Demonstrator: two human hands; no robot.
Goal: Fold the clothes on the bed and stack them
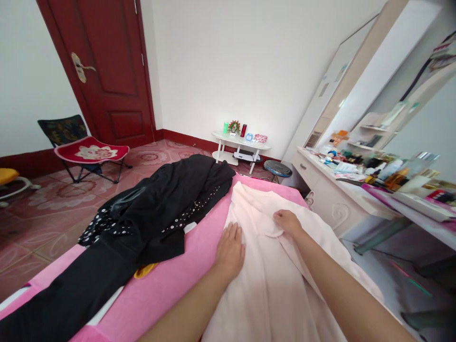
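Note:
A pale pink garment (263, 275) lies spread over a pink-covered surface (199, 266) in front of me. My left hand (231, 249) rests flat on the garment's left side, fingers stretched out and close together. Farther to the right, my right hand (288, 222) has its fingers curled in a pinch on the garment's fabric, where a fold runs down toward me. To the left of my left hand lies a heap of black clothes (153, 213), with some white-dotted black cloth showing among them.
A dresser (320, 175) crowded with bottles stands along the right. At the back are a small white table (242, 139) and a round stool (278, 168). A folding chair (89, 149) stands before the red door (107, 71). Some yellow cloth (145, 270) peeks from beneath the black heap.

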